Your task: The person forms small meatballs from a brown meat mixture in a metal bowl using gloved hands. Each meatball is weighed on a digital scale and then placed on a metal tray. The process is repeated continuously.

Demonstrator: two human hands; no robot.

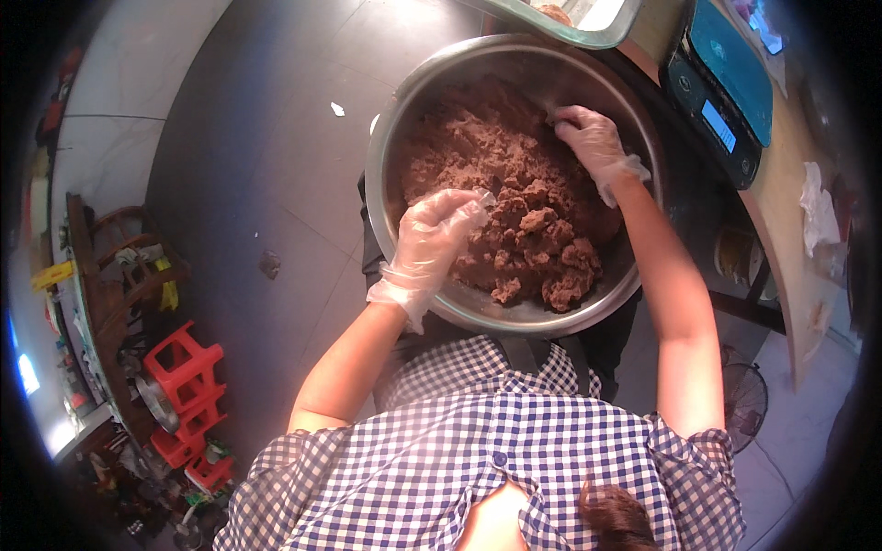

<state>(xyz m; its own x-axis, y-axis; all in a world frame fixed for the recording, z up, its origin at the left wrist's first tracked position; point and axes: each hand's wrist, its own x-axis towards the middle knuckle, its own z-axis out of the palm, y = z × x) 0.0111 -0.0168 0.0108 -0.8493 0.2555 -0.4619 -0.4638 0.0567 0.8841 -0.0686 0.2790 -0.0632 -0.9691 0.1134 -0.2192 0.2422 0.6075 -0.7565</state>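
Observation:
A wide stainless steel bowl (475, 320) sits over my lap, holding a crumbly reddish-brown mass (496, 158). Larger lumps of it (541, 220) lie on the side nearer me. My left hand (441, 227), in a transparent plastic glove, hovers over the left of the mass with its fingers drawn together. Loose glove film sticks out past those fingertips. My right hand (591, 138), gloved the same way, is bent inside the bowl near its far right wall. Whether either hand pinches a bit of the mass is hidden by the curled fingers.
A digital kitchen scale (720, 89) with a lit display stands on the wooden table (772, 255) at right, near a crumpled white tissue (818, 206). A metal tray's rim (606, 34) overhangs the bowl's far side. Red plastic stools (182, 372) and a fan (744, 403) stand on the floor.

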